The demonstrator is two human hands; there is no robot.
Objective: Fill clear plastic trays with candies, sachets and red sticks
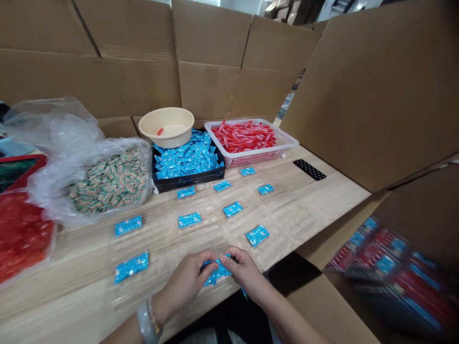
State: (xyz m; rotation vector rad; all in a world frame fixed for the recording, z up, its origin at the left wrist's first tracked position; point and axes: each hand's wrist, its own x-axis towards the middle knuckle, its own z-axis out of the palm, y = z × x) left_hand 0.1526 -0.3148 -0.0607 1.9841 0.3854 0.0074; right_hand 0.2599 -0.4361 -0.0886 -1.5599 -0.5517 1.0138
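At the table's near edge my left hand [191, 274] and my right hand [248, 273] are close together, fingers closed on small blue printed packets [215, 275]. The fingers partly cover these, and how many there are I cannot tell. A bit of blue also shows under my right hand. Ahead of my hands, several single blue packets [189, 220] lie spaced out in clear plastic trays [163, 248]. The nearest ones are a packet [257, 235] beyond my right hand and another packet [131, 267] left of my left hand.
Behind are a black tray [190, 181] heaped with blue packets, a cream basin [167, 138] resting on it, and a white basket [247, 156] of red sticks. Left lies a plastic bag [46, 191] of small sachets. Cardboard walls [215, 38] enclose the table; packed goods [390, 267] sit lower right.
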